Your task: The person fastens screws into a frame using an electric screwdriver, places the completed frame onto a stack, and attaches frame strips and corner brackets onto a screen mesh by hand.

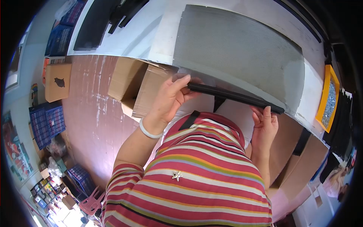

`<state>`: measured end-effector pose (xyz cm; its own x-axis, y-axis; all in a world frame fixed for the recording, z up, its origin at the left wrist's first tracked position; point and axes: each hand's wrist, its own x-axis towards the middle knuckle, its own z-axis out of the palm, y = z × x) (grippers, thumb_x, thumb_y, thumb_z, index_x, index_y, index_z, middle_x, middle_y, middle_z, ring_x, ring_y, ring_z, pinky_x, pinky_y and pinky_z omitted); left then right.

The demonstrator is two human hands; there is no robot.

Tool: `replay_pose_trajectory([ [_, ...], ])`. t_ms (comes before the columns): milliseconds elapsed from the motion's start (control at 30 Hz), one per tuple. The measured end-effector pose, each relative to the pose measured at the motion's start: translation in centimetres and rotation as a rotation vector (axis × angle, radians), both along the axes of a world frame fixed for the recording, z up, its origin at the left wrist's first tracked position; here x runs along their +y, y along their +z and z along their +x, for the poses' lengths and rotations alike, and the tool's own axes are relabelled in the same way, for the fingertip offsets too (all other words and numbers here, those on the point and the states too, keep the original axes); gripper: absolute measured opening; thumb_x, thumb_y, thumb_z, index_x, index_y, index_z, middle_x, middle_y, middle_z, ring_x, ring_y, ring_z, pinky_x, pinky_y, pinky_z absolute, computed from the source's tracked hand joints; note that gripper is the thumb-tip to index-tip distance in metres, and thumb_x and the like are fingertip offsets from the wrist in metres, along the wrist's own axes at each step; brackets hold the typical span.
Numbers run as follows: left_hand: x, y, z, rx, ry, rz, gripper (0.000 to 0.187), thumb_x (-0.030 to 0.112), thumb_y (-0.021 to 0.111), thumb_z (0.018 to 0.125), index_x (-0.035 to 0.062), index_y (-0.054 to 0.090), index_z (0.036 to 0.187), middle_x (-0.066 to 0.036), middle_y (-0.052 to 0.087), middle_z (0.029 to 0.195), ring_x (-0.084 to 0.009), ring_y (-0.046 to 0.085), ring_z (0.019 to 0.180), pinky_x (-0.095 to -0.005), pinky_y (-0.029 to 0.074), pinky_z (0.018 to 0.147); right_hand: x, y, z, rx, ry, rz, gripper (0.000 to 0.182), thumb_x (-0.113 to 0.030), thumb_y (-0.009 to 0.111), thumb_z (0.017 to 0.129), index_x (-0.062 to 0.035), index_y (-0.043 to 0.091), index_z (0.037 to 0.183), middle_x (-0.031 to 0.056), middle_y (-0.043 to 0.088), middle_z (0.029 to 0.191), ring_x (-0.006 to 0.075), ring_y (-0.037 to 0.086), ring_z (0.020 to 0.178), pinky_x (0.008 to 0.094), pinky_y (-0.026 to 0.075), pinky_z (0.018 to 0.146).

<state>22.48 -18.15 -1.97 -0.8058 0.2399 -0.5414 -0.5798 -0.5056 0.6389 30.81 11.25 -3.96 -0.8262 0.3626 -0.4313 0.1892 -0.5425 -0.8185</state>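
A long black strip [234, 95] spans between my two hands at the table's front edge, tilted down to the right. My left hand [176, 94] is closed on its left end, thumb on top and fingers beneath. Near the other end, my right hand [264, 119] pinches the strip between thumb and fingers. Just beyond it a grey mesh sheet [238, 49] lies flat on the white table, its near edge running close along the strip. Part of the sheet's near edge is hidden behind the strip.
More black strips [126, 15] and a dark sheet [92, 26] lie at the table's far left. A yellow bin of small metal pieces [328, 99] stands at the right edge. Open cardboard boxes [151, 89] sit below the table; blue crates [47, 123] line the left wall.
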Motion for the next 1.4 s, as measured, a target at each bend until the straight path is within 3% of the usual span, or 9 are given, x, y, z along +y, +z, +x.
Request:
replay_pose_trajectory([
  [333, -0.4, -0.2, 1.0, -0.015, 0.110, -0.067, 0.033, 0.022, 0.066, 0.100, 0.0048, 0.054, 0.125, -0.015, 0.065, 0.115, -0.0236, 0.068, 0.100, -0.0443, 0.059, 0.093, -0.7, 0.3, -0.6, -0.083, -0.041, -0.073, 0.022, -0.016, 0.061, 0.105, 0.0012, 0.054, 0.117, 0.0195, 0.069, 0.113, 0.0300, 0.074, 0.099, 0.0305, 0.065, 0.076],
  [400, 0.5, 0.3, 1.7, 0.063, 0.096, -0.598, 0.021, 0.019, 0.070, 0.099, 0.0086, 0.053, 0.103, -0.003, 0.055, 0.093, -0.0160, 0.059, 0.079, -0.0358, 0.055, 0.078, -1.1, 0.5, -0.9, -0.022, -0.035, -0.153, 0.022, -0.016, 0.061, 0.105, -0.0001, 0.054, 0.117, 0.0163, 0.069, 0.110, 0.0283, 0.075, 0.097, 0.0298, 0.065, 0.076],
  [467, -1.4, -2.2, 3.9, 0.681, -0.032, -1.167, 0.047, 0.008, 0.087, 0.079, 0.0091, 0.042, 0.091, 0.000, 0.041, 0.087, -0.0152, 0.041, 0.077, -0.0308, 0.041, 0.072, -1.0, 1.1, -1.0, -0.042, -0.015, -0.169, 0.027, -0.017, 0.059, 0.105, 0.0025, 0.051, 0.123, 0.0150, 0.069, 0.108, 0.0282, 0.074, 0.099, 0.0296, 0.065, 0.076],
  [567, 1.6, 1.2, 2.8, 1.414, -0.168, -1.386, 0.047, 0.007, 0.090, 0.072, 0.0069, 0.055, 0.103, -0.013, 0.054, 0.110, -0.0332, 0.056, 0.107, -0.0466, 0.047, 0.097, -1.1, 1.5, -0.6, -0.069, -0.016, -0.216, 0.030, -0.018, 0.059, 0.106, 0.0030, 0.050, 0.125, 0.0165, 0.068, 0.112, 0.0298, 0.074, 0.101, 0.0302, 0.065, 0.076],
  [700, 6.3, 3.9, -0.4, 1.567, -0.634, -1.506, 0.054, 0.000, 0.071, 0.084, 0.0067, 0.059, 0.136, -0.020, 0.044, 0.156, -0.0443, 0.040, 0.145, -0.0624, 0.034, 0.116, -0.8, 1.6, -1.0, -0.053, 0.016, -0.213, 0.029, -0.022, 0.059, 0.106, 0.0010, 0.052, 0.123, 0.0172, 0.070, 0.114, 0.0273, 0.074, 0.102, 0.0292, 0.064, 0.077],
  [900, 7.8, 4.5, -3.1, 1.691, -0.760, -1.377, 0.048, -0.002, 0.060, 0.087, 0.0020, 0.062, 0.135, -0.026, 0.057, 0.141, -0.0438, 0.054, 0.134, -0.0613, 0.041, 0.112, 0.1, 2.7, -1.5, -0.056, 0.078, -0.254, 0.033, -0.026, 0.057, 0.107, 0.0043, 0.061, 0.120, 0.0201, 0.073, 0.114, 0.0272, 0.074, 0.102, 0.0283, 0.064, 0.074],
  [1000, 8.0, 5.1, -4.4, 1.758, -0.760, -1.386, 0.050, -0.006, 0.060, 0.086, 0.0045, 0.063, 0.136, -0.026, 0.059, 0.138, -0.0439, 0.057, 0.130, -0.0593, 0.045, 0.109, 2.8, 5.2, -1.1, -0.101, 0.350, -0.029, 0.026, -0.021, 0.056, 0.107, 0.0039, 0.064, 0.109, 0.0205, 0.075, 0.099, 0.0280, 0.077, 0.086, 0.0317, 0.062, 0.066],
  [1167, 8.1, 4.9, -5.6, 1.828, -0.713, -1.402, 0.059, -0.014, 0.058, 0.082, 0.0110, 0.066, 0.135, -0.026, 0.062, 0.135, -0.0428, 0.061, 0.125, -0.0580, 0.048, 0.106, 10.2, 6.0, -3.3, 0.010, -0.150, 0.992, 0.021, -0.014, 0.069, 0.099, 0.0008, 0.066, 0.113, 0.0077, 0.073, 0.095, 0.0151, 0.070, 0.087, 0.0285, 0.057, 0.076],
  [1400, 8.3, 3.9, -6.9, 1.858, -0.618, -1.392, 0.056, -0.014, 0.060, 0.080, 0.0102, 0.069, 0.130, -0.025, 0.064, 0.133, -0.0421, 0.063, 0.124, -0.0578, 0.049, 0.106, 16.0, 4.9, -10.1, 0.070, 0.031, 1.171, 0.019, -0.014, 0.071, 0.095, -0.0015, 0.070, 0.109, 0.0147, 0.073, 0.096, 0.0264, 0.072, 0.085, 0.0350, 0.057, 0.076],
])
